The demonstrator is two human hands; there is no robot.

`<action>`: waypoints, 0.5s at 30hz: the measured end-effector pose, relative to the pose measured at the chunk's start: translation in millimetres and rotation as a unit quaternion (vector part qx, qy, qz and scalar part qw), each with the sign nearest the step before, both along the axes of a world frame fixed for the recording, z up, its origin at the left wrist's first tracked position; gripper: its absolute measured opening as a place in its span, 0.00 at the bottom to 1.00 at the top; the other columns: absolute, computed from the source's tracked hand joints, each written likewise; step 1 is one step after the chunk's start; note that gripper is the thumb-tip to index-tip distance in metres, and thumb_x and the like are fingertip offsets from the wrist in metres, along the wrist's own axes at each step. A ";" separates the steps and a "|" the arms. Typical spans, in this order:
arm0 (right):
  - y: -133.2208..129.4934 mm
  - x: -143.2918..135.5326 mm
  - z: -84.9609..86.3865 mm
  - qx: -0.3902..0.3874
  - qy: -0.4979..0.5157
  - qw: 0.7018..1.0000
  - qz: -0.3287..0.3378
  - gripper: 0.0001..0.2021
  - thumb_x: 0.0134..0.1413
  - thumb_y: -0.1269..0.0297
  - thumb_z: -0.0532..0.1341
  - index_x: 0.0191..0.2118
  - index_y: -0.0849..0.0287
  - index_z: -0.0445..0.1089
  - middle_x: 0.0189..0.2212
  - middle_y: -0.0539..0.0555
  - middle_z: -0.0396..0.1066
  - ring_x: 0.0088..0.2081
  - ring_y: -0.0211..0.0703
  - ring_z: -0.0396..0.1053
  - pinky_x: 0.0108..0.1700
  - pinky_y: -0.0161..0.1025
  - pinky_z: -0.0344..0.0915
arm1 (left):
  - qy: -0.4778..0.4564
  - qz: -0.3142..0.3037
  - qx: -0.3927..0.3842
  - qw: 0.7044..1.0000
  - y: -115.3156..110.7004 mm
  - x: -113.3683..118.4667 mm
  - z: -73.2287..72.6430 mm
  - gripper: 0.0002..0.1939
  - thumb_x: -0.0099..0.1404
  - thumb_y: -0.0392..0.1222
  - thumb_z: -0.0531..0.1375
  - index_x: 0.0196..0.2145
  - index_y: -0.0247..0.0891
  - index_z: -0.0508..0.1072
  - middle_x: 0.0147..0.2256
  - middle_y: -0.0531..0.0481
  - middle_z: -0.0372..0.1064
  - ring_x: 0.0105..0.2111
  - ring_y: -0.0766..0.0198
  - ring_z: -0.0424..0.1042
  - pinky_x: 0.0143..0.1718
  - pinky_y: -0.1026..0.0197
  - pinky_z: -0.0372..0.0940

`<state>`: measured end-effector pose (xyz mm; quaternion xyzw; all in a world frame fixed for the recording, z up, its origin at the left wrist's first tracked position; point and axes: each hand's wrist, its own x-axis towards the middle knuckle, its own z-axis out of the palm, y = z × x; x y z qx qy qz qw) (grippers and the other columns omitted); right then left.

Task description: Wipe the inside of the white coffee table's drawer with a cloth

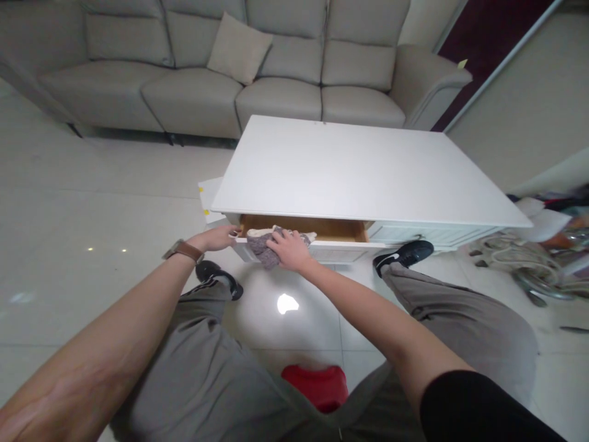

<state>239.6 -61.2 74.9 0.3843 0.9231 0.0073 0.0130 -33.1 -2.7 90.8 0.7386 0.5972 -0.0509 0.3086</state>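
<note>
Two hands are down at the open drawer [322,228] of the white surface [359,172]. The right hand [289,250] lies flat on a grey cloth [263,247], fingers spread and pressing it against the drawer's front edge — palm down, not clenched. The cloth drapes over that edge, part inside the drawer, part hanging out front. The left hand [219,237] is at the drawer's left corner, fingertips curled on the front edge just beside the cloth; a grip on the wood, it looks like, though how tight I cannot tell. A watch [183,250] with a brown strap sits on that wrist. The drawer's wooden inside shows to the right of the cloth.

The person sits low, grey trousers spread, a black shoe [405,253] planted by the drawer's right end and another shoe [216,277] below the left hand. A red stool [316,385] peeks out between the legs. Behind the surface runs a beige sofa [239,67] with a cushion [239,48]. Clutter [543,258] lies on the floor at far right.
</note>
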 end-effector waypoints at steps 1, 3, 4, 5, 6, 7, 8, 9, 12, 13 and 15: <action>-2.7 21.3 -1.2 -0.006 -0.009 1.000 -0.009 0.27 0.56 0.62 0.62 0.61 0.55 0.61 0.65 0.64 0.57 0.60 0.64 0.55 0.56 0.59 0.55 | 0.017 -0.025 -0.011 0.999 1.3 6.1 2.1 0.28 0.54 0.50 0.56 0.52 0.39 0.75 0.50 0.46 0.77 0.49 0.53 0.75 0.49 0.59 0.69; -9.3 67.5 -5.7 -0.017 -0.024 0.999 -0.034 0.28 0.53 0.63 0.62 0.61 0.56 0.62 0.66 0.66 0.56 0.61 0.66 0.53 0.58 0.60 0.52 | 0.050 -0.065 -0.027 0.996 3.3 18.2 5.5 0.27 0.56 0.56 0.55 0.47 0.40 0.78 0.47 0.46 0.78 0.48 0.52 0.75 0.48 0.59 0.69; -13.3 91.8 -9.0 -0.018 -0.027 0.998 -0.050 0.29 0.51 0.64 0.63 0.61 0.56 0.63 0.67 0.66 0.55 0.62 0.67 0.52 0.59 0.62 0.50 | 0.061 -0.079 -0.031 0.994 3.9 23.3 6.5 0.28 0.56 0.59 0.56 0.47 0.39 0.78 0.47 0.46 0.78 0.48 0.52 0.75 0.48 0.60 0.68; -17.9 116.1 -12.7 -0.016 -0.025 0.997 -0.073 0.29 0.50 0.65 0.62 0.60 0.57 0.65 0.68 0.66 0.54 0.63 0.68 0.50 0.60 0.63 0.48 | 0.067 -0.090 -0.033 0.993 4.4 27.5 6.9 0.29 0.56 0.60 0.56 0.47 0.39 0.78 0.49 0.45 0.78 0.49 0.51 0.74 0.48 0.60 0.68; -22.9 140.0 -16.7 -0.013 -0.022 0.995 -0.099 0.29 0.49 0.65 0.62 0.60 0.58 0.66 0.68 0.66 0.54 0.64 0.69 0.48 0.60 0.64 0.46 | 0.072 -0.096 -0.032 0.992 4.6 30.8 6.7 0.31 0.55 0.61 0.57 0.48 0.38 0.78 0.50 0.44 0.77 0.50 0.51 0.74 0.49 0.60 0.67; -28.2 162.7 -20.9 -0.007 -0.018 0.991 -0.130 0.29 0.48 0.64 0.62 0.60 0.57 0.66 0.68 0.66 0.55 0.65 0.69 0.47 0.61 0.65 0.45 | 0.077 -0.097 -0.030 0.992 4.7 33.0 5.9 0.32 0.55 0.61 0.57 0.50 0.38 0.78 0.52 0.43 0.76 0.51 0.51 0.73 0.50 0.60 0.66; -33.5 183.5 -25.1 0.002 -0.010 0.985 -0.170 0.29 0.48 0.64 0.62 0.59 0.57 0.67 0.67 0.66 0.57 0.66 0.70 0.46 0.61 0.66 0.45 | 0.083 -0.096 -0.028 0.991 4.7 34.4 4.7 0.33 0.55 0.61 0.58 0.51 0.38 0.77 0.54 0.42 0.75 0.52 0.51 0.73 0.51 0.60 0.66; -38.5 201.7 -29.5 0.018 0.008 0.976 -0.218 0.29 0.47 0.63 0.62 0.58 0.57 0.68 0.66 0.66 0.58 0.65 0.70 0.47 0.61 0.66 0.45 | 0.089 -0.093 -0.027 0.991 4.5 35.2 3.3 0.34 0.55 0.60 0.58 0.53 0.38 0.77 0.55 0.42 0.75 0.53 0.51 0.73 0.52 0.61 0.66; -49.6 237.1 -44.1 0.079 0.106 0.925 -0.357 0.28 0.46 0.59 0.61 0.56 0.57 0.68 0.62 0.67 0.61 0.65 0.70 0.50 0.61 0.64 0.49 | 0.098 -0.089 -0.026 0.991 3.8 35.4 -0.7 0.35 0.55 0.60 0.58 0.55 0.37 0.76 0.56 0.41 0.74 0.54 0.51 0.73 0.53 0.61 0.65; -51.3 242.2 -49.8 0.095 0.149 0.902 -0.395 0.28 0.47 0.59 0.60 0.56 0.58 0.67 0.61 0.67 0.61 0.64 0.68 0.51 0.61 0.63 0.51 | 0.099 -0.088 -0.024 0.991 3.6 35.2 -1.7 0.36 0.55 0.60 0.58 0.55 0.37 0.76 0.57 0.41 0.73 0.54 0.51 0.72 0.53 0.61 0.65; -51.2 244.7 -62.1 0.117 0.255 0.836 -0.471 0.29 0.47 0.59 0.57 0.58 0.58 0.65 0.60 0.68 0.61 0.63 0.64 0.55 0.61 0.61 0.55 | 0.100 -0.090 -0.023 0.991 3.2 34.8 -3.0 0.35 0.56 0.60 0.58 0.55 0.36 0.75 0.57 0.40 0.73 0.55 0.50 0.72 0.54 0.61 0.64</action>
